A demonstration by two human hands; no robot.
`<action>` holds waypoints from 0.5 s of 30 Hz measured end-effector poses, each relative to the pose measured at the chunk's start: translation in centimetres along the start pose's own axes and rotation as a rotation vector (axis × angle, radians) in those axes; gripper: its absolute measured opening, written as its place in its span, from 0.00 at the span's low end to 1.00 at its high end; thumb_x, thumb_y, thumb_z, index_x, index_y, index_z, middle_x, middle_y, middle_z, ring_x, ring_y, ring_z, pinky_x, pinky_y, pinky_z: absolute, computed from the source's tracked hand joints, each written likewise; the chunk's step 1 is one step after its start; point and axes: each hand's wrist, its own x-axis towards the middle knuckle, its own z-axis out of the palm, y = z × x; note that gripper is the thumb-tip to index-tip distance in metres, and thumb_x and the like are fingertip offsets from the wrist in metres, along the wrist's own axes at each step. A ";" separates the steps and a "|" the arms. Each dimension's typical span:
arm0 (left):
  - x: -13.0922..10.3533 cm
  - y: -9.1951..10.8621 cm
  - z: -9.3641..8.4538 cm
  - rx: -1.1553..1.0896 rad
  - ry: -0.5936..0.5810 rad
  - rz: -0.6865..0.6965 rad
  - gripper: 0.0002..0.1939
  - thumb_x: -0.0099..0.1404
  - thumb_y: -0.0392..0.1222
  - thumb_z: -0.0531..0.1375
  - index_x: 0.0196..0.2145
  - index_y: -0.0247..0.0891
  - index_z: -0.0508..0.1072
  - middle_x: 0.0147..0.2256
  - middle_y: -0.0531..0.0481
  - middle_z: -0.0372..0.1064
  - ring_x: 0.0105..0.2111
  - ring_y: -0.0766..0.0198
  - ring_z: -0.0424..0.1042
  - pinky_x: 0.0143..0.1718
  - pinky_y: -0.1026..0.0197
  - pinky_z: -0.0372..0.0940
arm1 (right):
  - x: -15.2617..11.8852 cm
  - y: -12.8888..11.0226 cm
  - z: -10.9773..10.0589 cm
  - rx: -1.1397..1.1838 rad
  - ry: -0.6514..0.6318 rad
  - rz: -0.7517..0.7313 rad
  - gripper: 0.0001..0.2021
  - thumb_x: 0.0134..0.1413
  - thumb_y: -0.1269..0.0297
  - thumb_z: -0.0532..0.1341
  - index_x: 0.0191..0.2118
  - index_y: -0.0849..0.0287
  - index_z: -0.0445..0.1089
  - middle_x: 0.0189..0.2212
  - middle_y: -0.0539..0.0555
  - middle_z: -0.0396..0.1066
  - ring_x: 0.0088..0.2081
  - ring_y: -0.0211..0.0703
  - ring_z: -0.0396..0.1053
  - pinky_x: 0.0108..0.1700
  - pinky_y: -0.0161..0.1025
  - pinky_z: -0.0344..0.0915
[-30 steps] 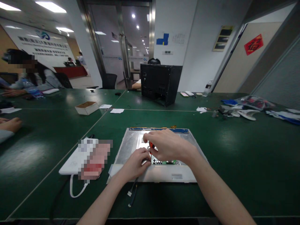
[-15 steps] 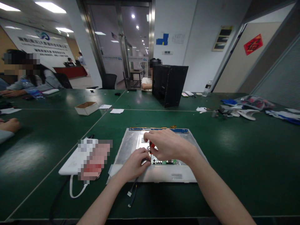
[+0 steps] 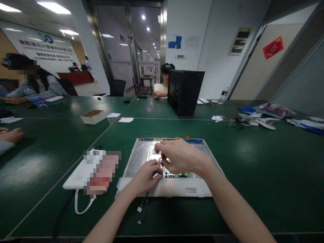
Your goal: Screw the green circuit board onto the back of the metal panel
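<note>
A flat silver metal panel, which looks like the back of a display panel [image 3: 177,189], lies on the green table in front of me. A green circuit board [image 3: 186,174] shows on it, partly under my hands. My right hand [image 3: 183,158] is closed round the red and black handle of a screwdriver [image 3: 163,156], its shaft pointing down at the panel. Beside the shaft, my left hand [image 3: 149,173] rests on the panel with curled fingers; what they hold, if anything, is hidden. Dark cables with white connectors [image 3: 139,209] hang past the panel's near edge below my left hand.
Left of the panel lie a white device [image 3: 76,177] with a white cable and a blurred pinkish item. Farther back are a small open box [image 3: 93,117] and a black computer case [image 3: 187,92]. Scraps and bags [image 3: 273,109] lie at right. Other people sit around the table.
The black case across the table has turned slightly and shifted right, showing more of the person behind it. My hands and the screwdriver have hardly moved.
</note>
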 end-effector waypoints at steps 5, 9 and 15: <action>-0.1 0.3 -0.2 -0.004 0.000 -0.027 0.04 0.59 0.32 0.58 0.32 0.38 0.72 0.37 0.48 0.67 0.40 0.59 0.65 0.42 0.59 0.61 | 0.4 0.0 0.2 0.000 0.008 0.063 0.13 0.54 0.66 0.55 0.46 0.57 0.65 0.39 0.54 0.74 0.36 0.45 0.70 0.28 0.38 0.53; -0.1 0.5 -0.3 -0.010 -0.005 -0.048 0.04 0.59 0.32 0.58 0.32 0.38 0.72 0.37 0.48 0.67 0.41 0.58 0.66 0.41 0.59 0.61 | 0.5 0.3 0.5 -0.028 0.026 0.104 0.12 0.55 0.63 0.55 0.46 0.55 0.66 0.36 0.53 0.75 0.35 0.46 0.71 0.27 0.38 0.51; -0.1 0.5 -0.3 -0.009 -0.010 -0.028 0.05 0.59 0.32 0.58 0.33 0.38 0.72 0.38 0.47 0.67 0.41 0.58 0.65 0.43 0.58 0.61 | -0.1 0.0 0.0 -0.015 0.005 0.045 0.16 0.50 0.66 0.57 0.47 0.58 0.64 0.40 0.56 0.74 0.37 0.46 0.70 0.28 0.38 0.53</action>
